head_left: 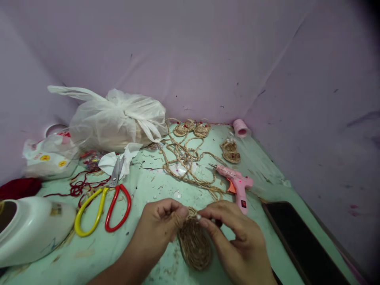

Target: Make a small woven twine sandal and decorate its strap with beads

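A small slipper of coiled brown twine point(195, 245) lies at the front middle, its strap end pointing away from me. My left hand point(163, 221) pinches the left side of its braided strap point(192, 213) between thumb and fingers. From the right, my right hand point(234, 233) pinches a small white bead point(198, 217) against the strap. Whether the bead touches the twine I cannot tell. A pink glue gun point(236, 180) with a lit red light lies just beyond my right hand. Left of my left hand are scissors point(115, 182) with one yellow and one red handle.
Loose twine point(184, 154) sprawls across the middle. Finished-looking twine slippers point(202, 130) and another slipper point(230, 151) sit farther back. A white plastic bag point(118, 118), red yarn point(20, 188) and a white container point(38, 229) stand left. A dark phone point(303, 241) lies right.
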